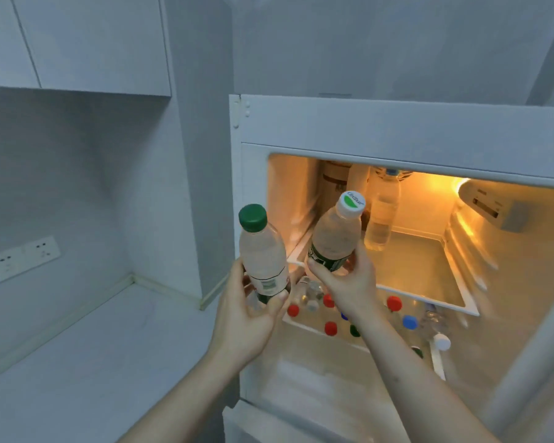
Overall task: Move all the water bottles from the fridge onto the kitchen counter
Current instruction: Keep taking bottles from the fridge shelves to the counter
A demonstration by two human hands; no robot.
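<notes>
your left hand (250, 318): fingers wrapped round a green-capped bottle (263, 254), upright, in front of the fridge's left edge. your right hand (349, 282): fingers clasping a white-capped bottle (335, 235), tilted, at the open fridge (397, 123). more bottles: one on the upper shelf (381, 219), several on the lower shelf (394, 303). table (93, 346) to the left.

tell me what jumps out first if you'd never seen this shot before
The open fridge, glowing orange inside at right, draws the eye first. In front of it, the left hand holds a bottle with a green cap and the right hand holds a bottle with a white and green cap, both upright. Below them, more bottles with red and blue caps crowd the lower shelf, while the pale counter at left lies bare.
</notes>
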